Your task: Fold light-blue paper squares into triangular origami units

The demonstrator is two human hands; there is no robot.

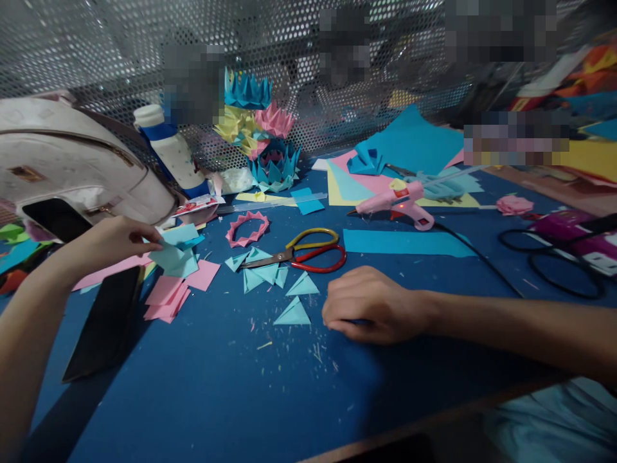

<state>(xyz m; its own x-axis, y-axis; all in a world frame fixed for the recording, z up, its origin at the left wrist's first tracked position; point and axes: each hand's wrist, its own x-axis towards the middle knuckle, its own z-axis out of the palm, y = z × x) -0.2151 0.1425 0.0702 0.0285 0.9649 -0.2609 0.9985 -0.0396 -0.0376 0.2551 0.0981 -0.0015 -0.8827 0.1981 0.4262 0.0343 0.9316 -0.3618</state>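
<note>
Perforated metal [120, 38] stands behind a blue surface [216, 386]. Beside some pink squares [166, 299], the left hand [139, 236] pinches a pale blue sheet [166, 258]; the right hand [371, 305] lies curled closed near folded triangles [293, 313]. Picking up that sheet seems the step in hand, which calls for parting it lightly from its neighbours.

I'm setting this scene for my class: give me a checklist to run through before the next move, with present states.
1. Left hand at the light-blue squares: ok.
2. Its grip on one: cannot tell.
3. Right hand clear of the glue gun: ok, resting on the table.
4. Scissors off the folded triangles: not ok, lying across some.
5. Glue gun cool: cannot tell.
6. Table free of scraps: not ok.
</note>
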